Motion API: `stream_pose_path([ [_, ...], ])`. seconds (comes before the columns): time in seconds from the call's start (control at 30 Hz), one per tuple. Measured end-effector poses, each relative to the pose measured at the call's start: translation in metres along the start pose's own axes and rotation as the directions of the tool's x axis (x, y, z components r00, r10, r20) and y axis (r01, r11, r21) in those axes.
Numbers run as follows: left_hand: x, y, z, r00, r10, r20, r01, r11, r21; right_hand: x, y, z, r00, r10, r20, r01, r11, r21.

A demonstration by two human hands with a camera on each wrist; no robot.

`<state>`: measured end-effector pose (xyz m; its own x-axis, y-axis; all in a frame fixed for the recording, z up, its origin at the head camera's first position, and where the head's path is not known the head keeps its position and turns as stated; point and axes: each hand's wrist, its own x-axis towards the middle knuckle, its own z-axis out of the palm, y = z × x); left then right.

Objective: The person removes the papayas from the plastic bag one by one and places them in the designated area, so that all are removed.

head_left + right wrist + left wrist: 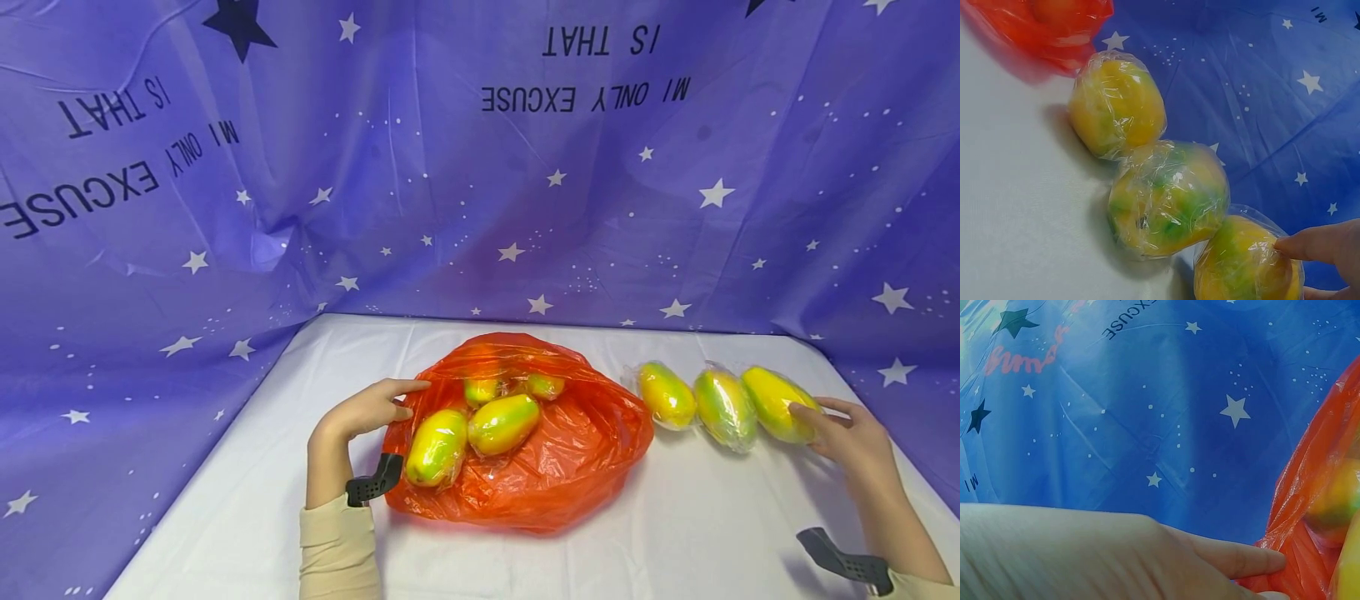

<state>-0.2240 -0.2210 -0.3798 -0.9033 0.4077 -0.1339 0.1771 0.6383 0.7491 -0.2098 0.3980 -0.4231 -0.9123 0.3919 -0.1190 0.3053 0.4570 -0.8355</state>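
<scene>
An open red plastic bag (570, 467) lies on the white table with several yellow-green papayas, such as the one at its left (437, 448), inside it. My left hand (367, 408) pinches the bag's left rim between thumb and forefinger. To the right of the bag, three papayas in clear wrap form a row: a left one (666, 396), a middle one (724, 408) and a right one (776, 404). My right hand (855, 437) grips the right end of the rightmost papaya, which rests against its neighbour; the fingers' far side is partly hidden.
The white-covered table (697, 533) ends at a purple-blue curtain (465, 208) with stars and lettering, hanging behind it and on both sides. The bag's right edge lies close to the leftmost papaya of the row. A black band with a bracket sits at each wrist.
</scene>
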Motion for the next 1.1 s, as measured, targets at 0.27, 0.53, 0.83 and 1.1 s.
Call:
stream_pose_path([
  [0.27, 0.0, -0.0001, -0.0002, 1.0, -0.006, -0.002, 0.006, 1.0, 0.003, 0.0003, 0.0005, 0.0025, 1.0, 0.0, 0.001, 0.0, 1.0, 0.004],
  [0.53, -0.0014, 0.0025, -0.0002, 1.0, -0.02, -0.004, 0.02, 1.0, -0.012, 0.0027, 0.0012, 0.0022, 0.999, 0.045, 0.004, -0.045, 0.999, -0.019],
  [0.83, -0.0017, 0.0035, -0.0001, 1.0, -0.021, -0.003, 0.021, 1.0, -0.001, 0.0037, 0.0053, 0.0029, 1.0, 0.014, 0.008, -0.014, 0.999, -0.03],
  [1.1, -0.0015, 0.0035, -0.0005, 1.0, -0.022, -0.004, 0.022, 1.0, 0.001, 0.0009, 0.0054, 0.0002, 0.999, -0.026, 0.04, 0.028, 0.999, -0.038],
])
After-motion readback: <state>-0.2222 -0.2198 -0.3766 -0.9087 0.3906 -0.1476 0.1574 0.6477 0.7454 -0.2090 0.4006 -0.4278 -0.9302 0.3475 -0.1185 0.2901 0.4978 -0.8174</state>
